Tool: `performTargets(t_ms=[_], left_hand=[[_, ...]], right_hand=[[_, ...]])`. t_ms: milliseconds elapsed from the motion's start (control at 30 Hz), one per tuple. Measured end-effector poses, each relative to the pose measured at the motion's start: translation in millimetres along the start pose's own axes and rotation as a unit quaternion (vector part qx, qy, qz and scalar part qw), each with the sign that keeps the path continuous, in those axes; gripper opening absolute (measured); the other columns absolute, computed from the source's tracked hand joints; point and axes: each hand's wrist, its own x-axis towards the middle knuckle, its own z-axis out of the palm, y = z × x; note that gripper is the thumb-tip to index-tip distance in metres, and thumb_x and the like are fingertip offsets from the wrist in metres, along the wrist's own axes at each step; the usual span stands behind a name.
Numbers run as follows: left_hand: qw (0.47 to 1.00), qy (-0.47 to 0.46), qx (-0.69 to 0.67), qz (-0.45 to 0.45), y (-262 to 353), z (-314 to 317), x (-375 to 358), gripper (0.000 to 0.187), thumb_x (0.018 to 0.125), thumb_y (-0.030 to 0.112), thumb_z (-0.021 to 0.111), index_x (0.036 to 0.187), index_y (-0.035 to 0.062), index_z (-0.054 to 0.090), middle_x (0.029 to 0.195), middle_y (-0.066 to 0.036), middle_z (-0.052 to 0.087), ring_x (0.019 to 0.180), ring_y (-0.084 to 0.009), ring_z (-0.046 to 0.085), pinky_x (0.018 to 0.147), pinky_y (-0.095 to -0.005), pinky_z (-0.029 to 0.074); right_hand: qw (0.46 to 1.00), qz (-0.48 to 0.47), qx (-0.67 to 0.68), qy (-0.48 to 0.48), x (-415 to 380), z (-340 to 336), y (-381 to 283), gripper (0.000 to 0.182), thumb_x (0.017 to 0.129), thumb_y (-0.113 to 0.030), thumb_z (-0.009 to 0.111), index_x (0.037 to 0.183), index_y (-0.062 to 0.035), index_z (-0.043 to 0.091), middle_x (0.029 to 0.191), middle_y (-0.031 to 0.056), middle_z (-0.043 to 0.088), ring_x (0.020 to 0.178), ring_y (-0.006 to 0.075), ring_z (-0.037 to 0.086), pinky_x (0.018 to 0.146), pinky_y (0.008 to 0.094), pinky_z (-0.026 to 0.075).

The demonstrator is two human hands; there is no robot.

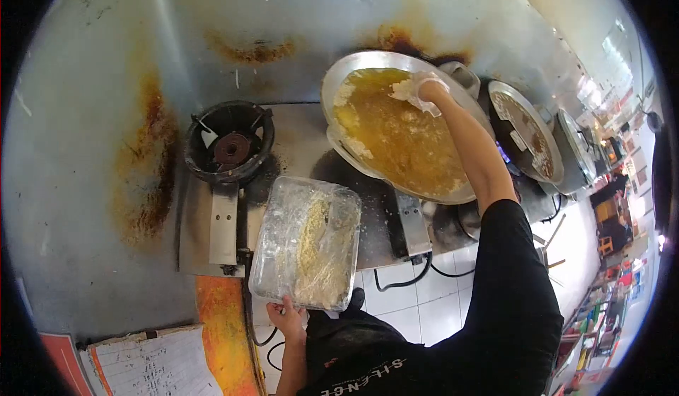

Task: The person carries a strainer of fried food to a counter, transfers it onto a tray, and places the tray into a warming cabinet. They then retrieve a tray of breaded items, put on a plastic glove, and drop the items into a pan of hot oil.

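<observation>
A: What is the left hand (286, 316) on?

B: It grips the near edge of a clear rectangular plastic tray (306, 242) of pale breaded strips, which sits just in front of the black round gas burner (229, 141) on the steel stove top (297, 141).

A: How would that tray handle?

B: Light, I judge, but thin-walled and likely to flex, and the coating inside is loose and crumbly. Better held by the rim at a short end, level, than pinched in the middle.

A: And the right hand (422, 89)?

B: To the right of the burner, reaching over the large round metal wok (396, 123) of yellow oil. It wears a thin clear glove and seems closed around a pale piece of food, though the view there is too small to be sure.

A: Anything else about?

B: A second dark pan (525, 128) further right of the wok, black cables (407, 280) below the burner's shelf, and a handwritten notepad (152, 364) well below and left of the burner.
</observation>
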Motion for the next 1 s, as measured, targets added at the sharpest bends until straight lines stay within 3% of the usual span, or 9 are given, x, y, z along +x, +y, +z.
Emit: performTargets(t_ms=[133,200,300,433,533,633,767,867,1000], left_hand=[[1.000,0.009,0.001,-0.013,8.8,4.4,-4.0,0.026,0.094,0.015,0.061,0.095,0.0112,0.035,0.095,-0.003,0.043,0.079,-0.0155,0.052,0.055,-0.0360,0.054],[1.000,0.011,-0.004,-0.006,3.0,3.5,-1.7,0.027,0.094,0.015,0.061,0.093,0.0116,0.034,0.094,-0.003,0.043,0.077,-0.0155,0.053,0.054,-0.0355,0.054],[1.000,0.017,0.007,-0.023,12.2,5.2,-4.2,0.028,0.094,0.015,0.062,0.093,0.0118,0.034,0.092,-0.004,0.044,0.075,-0.0161,0.054,0.054,-0.0355,0.055],[1.000,-0.011,-0.016,-0.004,2.7,2.9,1.6,0.030,0.093,0.015,0.063,0.094,0.0118,0.033,0.091,-0.005,0.044,0.077,-0.0169,0.056,0.057,-0.0360,0.058],[0.998,-0.012,-0.057,0.000,-5.5,3.0,3.6,0.029,0.094,0.017,0.063,0.099,0.0102,0.035,0.095,-0.005,0.043,0.079,-0.0174,0.057,0.057,-0.0369,0.058],[0.999,0.033,0.003,-0.004,0.2,9.1,3.7,0.026,0.095,0.017,0.061,0.094,0.0132,0.036,0.083,-0.001,0.046,0.074,-0.0141,0.053,0.053,-0.0328,0.050],[0.999,0.021,-0.025,0.010,12.5,13.7,-0.5,0.027,0.096,0.019,0.061,0.100,0.0119,0.035,0.088,-0.003,0.045,0.074,-0.0147,0.051,0.056,-0.0352,0.052],[0.999,0.033,0.000,0.004,19.4,12.7,2.4,0.027,0.096,0.019,0.061,0.105,0.0120,0.037,0.091,-0.004,0.045,0.074,-0.0150,0.051,0.054,-0.0340,0.053],[0.999,0.011,0.024,0.028,13.9,5.9,17.0,0.024,0.095,0.018,0.062,0.104,0.0112,0.041,0.091,-0.004,0.046,0.073,-0.0147,0.052,0.049,-0.0307,0.051]], right_hand=[[0.997,0.036,0.043,0.047,20.9,-22.9,0.7,0.033,0.090,-0.019,0.057,0.117,-0.0011,0.064,0.121,0.0189,0.064,0.112,0.0307,0.063,0.093,0.0421,0.051],[0.985,-0.048,-0.165,-0.004,-13.3,-89.2,-14.4,0.022,0.091,-0.020,0.056,0.106,-0.0089,0.068,0.111,0.0168,0.067,0.101,0.0324,0.065,0.087,0.0410,0.052],[0.933,-0.204,0.012,0.296,-115.7,-150.6,4.1,0.027,0.093,-0.029,0.057,0.099,-0.0040,0.064,0.093,0.0141,0.068,0.088,0.0303,0.065,0.077,0.0409,0.052],[0.949,-0.161,0.145,0.230,-320.9,-188.4,-67.5,0.019,0.090,-0.024,0.065,0.090,-0.0058,0.069,0.077,0.0117,0.069,0.070,0.0216,0.068,0.063,0.0329,0.053],[0.917,-0.270,0.243,0.165,-387.9,-107.2,-109.3,0.014,0.087,-0.020,0.068,0.094,-0.0083,0.070,0.085,0.0099,0.071,0.076,0.0218,0.070,0.067,0.0348,0.056],[0.876,-0.354,0.308,-0.110,-374.3,4.4,-182.4,0.019,0.089,-0.017,0.058,0.100,-0.0037,0.066,0.097,0.0170,0.068,0.091,0.0361,0.066,0.082,0.0427,0.052],[0.897,-0.307,0.318,-0.017,-315.4,227.9,-275.1,0.019,0.088,-0.018,0.056,0.090,-0.0010,0.064,0.091,0.0201,0.066,0.087,0.0372,0.064,0.080,0.0436,0.049],[0.855,-0.494,0.108,-0.118,-295.7,245.0,-288.8,0.021,0.083,-0.021,0.060,0.081,-0.0006,0.065,0.082,0.0198,0.066,0.079,0.0357,0.064,0.074,0.0435,0.050],[0.775,-0.497,0.253,-0.296,-309.1,214.5,-297.6,0.025,0.076,-0.027,0.066,0.079,-0.0030,0.067,0.077,0.0192,0.065,0.074,0.0334,0.064,0.067,0.0429,0.048]])
